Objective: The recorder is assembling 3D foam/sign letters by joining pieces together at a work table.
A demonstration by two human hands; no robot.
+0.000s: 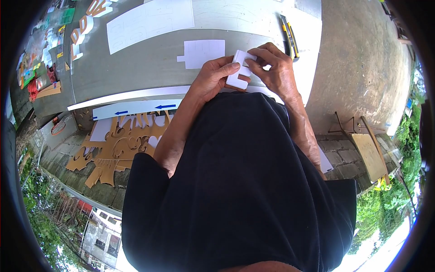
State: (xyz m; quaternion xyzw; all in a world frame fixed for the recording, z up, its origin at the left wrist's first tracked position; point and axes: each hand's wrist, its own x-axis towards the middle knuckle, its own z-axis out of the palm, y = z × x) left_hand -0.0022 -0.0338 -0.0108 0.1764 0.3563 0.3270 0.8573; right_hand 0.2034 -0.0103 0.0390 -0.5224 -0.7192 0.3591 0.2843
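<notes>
Close to the table's near edge, a small white block letter (234, 79) with prongs on its right side is held up between both hands. My left hand (212, 78) grips its left side, with the thumb lying on the front face. The fingers of my right hand (277, 68) are bent in a pinch against the upper prong; whether something thin is also between them cannot be made out. Beyond the left hand lies a white paper piece (205, 55) with a tab on its left. Past the right hand is a black and yellow utility knife (291, 37).
A large white sheet (152, 22) with faint outlines lies farther back on the grey table (131, 68). Several white and brown block letters (84, 26) stand at the far left. A long white strip (131, 95) runs along the near edge. Brown cut-out scraps (115, 158) lie below.
</notes>
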